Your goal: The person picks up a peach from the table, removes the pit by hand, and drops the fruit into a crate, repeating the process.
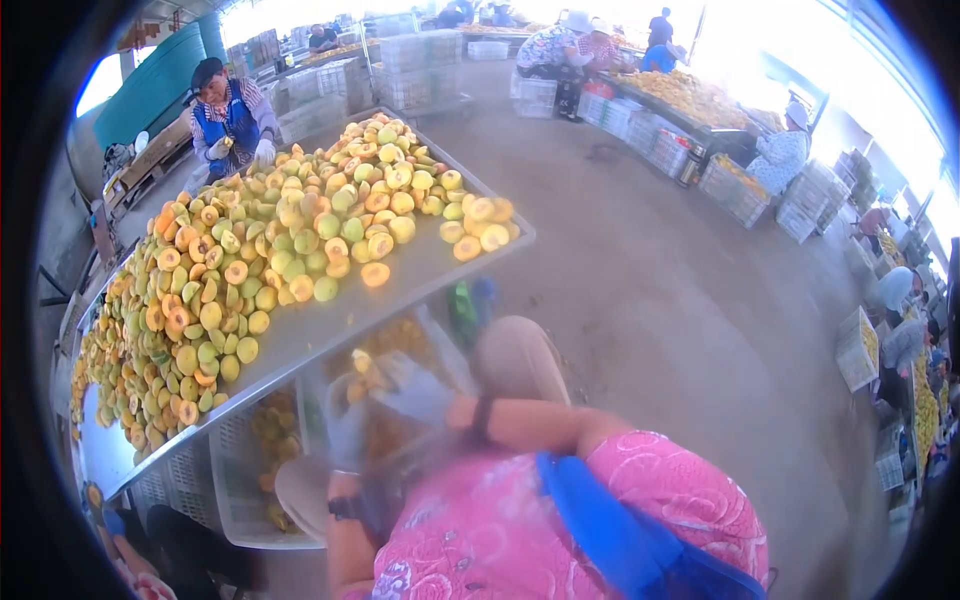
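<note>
My left hand (347, 428), in a pale glove, is closed around a yellow-orange peach piece (356, 388) above a crate. My right hand (418, 392), also gloved, meets it from the right, its fingers bent in at a second bright yellow piece (362, 362). Blur and the fingers hide whether a tool or a pit is between them. Below both hands is a plastic crate (447, 345) with orange fruit inside. Just beyond, a heap of halved yellow-green peaches (290, 225) covers much of a metal-edged table (350, 310).
A second white crate (230, 490) with fruit stands under the table edge at left. Across the table, a person in a blue vest (235, 120) handles fruit with gloved hands. Stacked crates (425, 70) and another fruit-covered table (690, 95) with seated workers stand farther back.
</note>
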{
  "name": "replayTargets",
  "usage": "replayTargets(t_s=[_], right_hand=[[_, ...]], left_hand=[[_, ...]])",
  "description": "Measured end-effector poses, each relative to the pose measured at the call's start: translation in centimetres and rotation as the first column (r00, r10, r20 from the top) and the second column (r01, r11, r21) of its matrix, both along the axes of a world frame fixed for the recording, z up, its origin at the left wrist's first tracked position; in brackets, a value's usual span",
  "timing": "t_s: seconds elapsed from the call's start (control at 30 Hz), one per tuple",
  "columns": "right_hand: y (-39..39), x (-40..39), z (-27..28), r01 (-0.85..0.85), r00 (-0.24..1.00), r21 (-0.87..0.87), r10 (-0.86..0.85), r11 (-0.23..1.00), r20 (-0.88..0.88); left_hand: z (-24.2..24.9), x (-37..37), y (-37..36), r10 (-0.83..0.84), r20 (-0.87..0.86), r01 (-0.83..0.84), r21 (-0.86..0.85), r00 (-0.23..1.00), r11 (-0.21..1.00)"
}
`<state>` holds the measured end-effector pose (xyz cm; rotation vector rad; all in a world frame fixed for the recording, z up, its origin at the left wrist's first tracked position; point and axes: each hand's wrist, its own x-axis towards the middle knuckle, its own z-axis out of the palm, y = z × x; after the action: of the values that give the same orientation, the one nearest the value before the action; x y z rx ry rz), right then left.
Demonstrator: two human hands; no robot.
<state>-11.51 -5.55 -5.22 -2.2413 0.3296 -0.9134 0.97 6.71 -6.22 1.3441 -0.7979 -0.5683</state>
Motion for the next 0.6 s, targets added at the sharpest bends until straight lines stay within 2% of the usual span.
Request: replayTargets(t_s=[0.07, 0.13, 0.2, 0.27, 0.33, 0.37, 0.4, 0.43, 0.5, 0.53, 0.6], right_hand=[[0.1, 0.5, -0.5, -0.032, 0.999, -0.051, 0.032, 0.998, -0.017], [-0.3, 1.2, -0.9, -0.061, 0.996, -0.039, 0.058, 0.997, -0.069], [-0.3, 1.7, -0.8, -0.089, 0.989, -0.026, 0.085, 0.996, -0.122], [-0.2, 2.2, -0.2, -0.103, 0.958, 0.073, 0.119, 0.992, -0.262], [-0.1, 2.8, -1.2, -0.098, 0.968, 0.134, 0.126, 0.986, -0.217], [-0.6, 3.7, -2.9, -0.11, 0.98, 0.053, 0.117, 0.993, -0.159], [-0.3, 3.9, -2.7, -0.116, 0.989, -0.029, 0.113, 0.993, -0.099], [-0.2, 3.8, -2.5, -0.119, 0.988, -0.025, 0.115, 0.993, -0.101], [-0.4, 3.4, -1.6, -0.065, 0.978, 0.207, 0.104, 0.976, -0.182], [-0.3, 3.5, -1.7, -0.065, 0.977, 0.211, 0.106, 0.975, -0.185], [0.0, 3.6, -1.9, -0.042, 0.992, 0.097, 0.053, 0.994, -0.112]], left_hand=[[-1.6, 0.5, 0.6, -0.008, 0.005, 0.008, -0.001, 1.0, 1.0], [-1.1, -0.5, 0.8, -0.055, -0.259, 0.05, -0.028, 0.964, 0.998], [-1.1, -0.4, 0.9, -0.086, -0.31, 0.084, -0.02, 0.947, 0.996], [-2.6, 0.4, 0.6, -0.123, -0.408, 0.091, -0.098, 0.905, 0.991], [-3.1, 0.7, 0.6, -0.178, -0.444, 0.114, -0.167, 0.878, 0.979], [-3.3, 0.8, 0.7, -0.234, -0.472, 0.134, -0.236, 0.85, 0.962], [-3.2, 0.8, 0.6, -0.232, -0.474, 0.133, -0.234, 0.849, 0.963], [-3.1, 0.9, 0.6, -0.25, -0.496, 0.133, -0.26, 0.831, 0.956], [-3.0, 0.8, 0.5, -0.265, -0.521, 0.13, -0.281, 0.812, 0.951], [-3.0, 0.8, 0.5, -0.277, -0.545, 0.118, -0.309, 0.791, 0.944], [-2.5, 0.6, 0.5, -0.286, -0.572, 0.101, -0.333, 0.769, 0.938]])
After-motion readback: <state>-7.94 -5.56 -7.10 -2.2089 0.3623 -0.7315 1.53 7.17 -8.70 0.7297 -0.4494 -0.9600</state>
